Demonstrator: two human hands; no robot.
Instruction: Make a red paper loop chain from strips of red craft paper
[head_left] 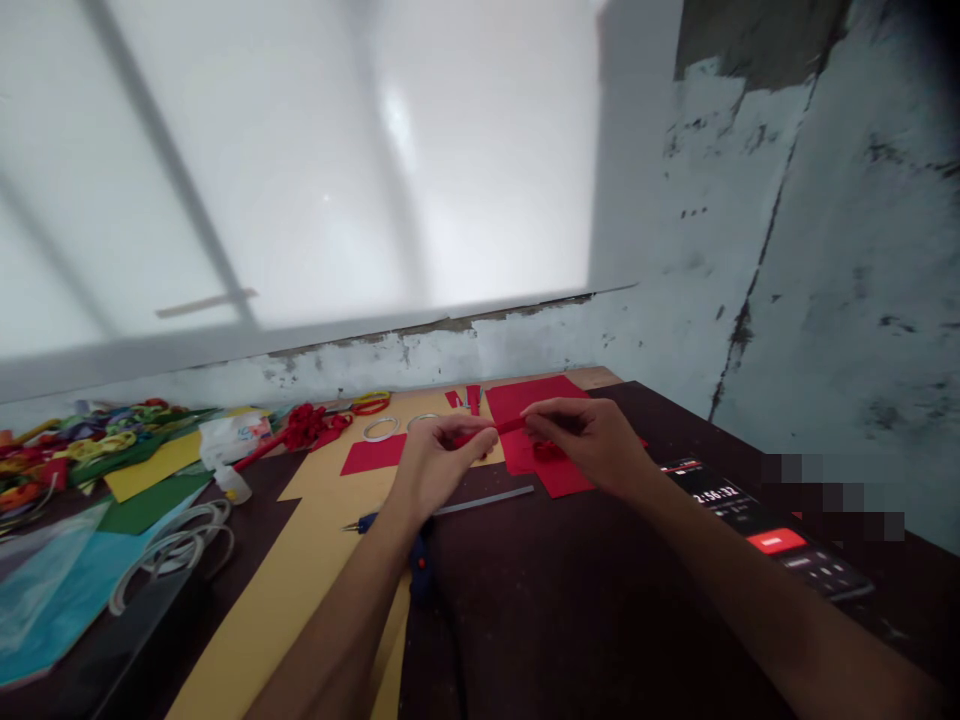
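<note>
Between my two hands a narrow red strip, of paper or felt, is stretched above the table. My left hand pinches its left end with thumb and fingers. At the other end my right hand is closed on the strip with its fingertips. Behind and below the right hand lie red sheets, with a small red piece partly hidden by that hand. Under my left forearm sits a blue glue gun, mostly covered, with a translucent glue stick reaching out to the right.
A yellow sheet runs along the left of the dark table. Tape rings, a red flower and colourful craft pieces lie farther back. A small white bottle, a coiled cable and a lit phone flank the hands.
</note>
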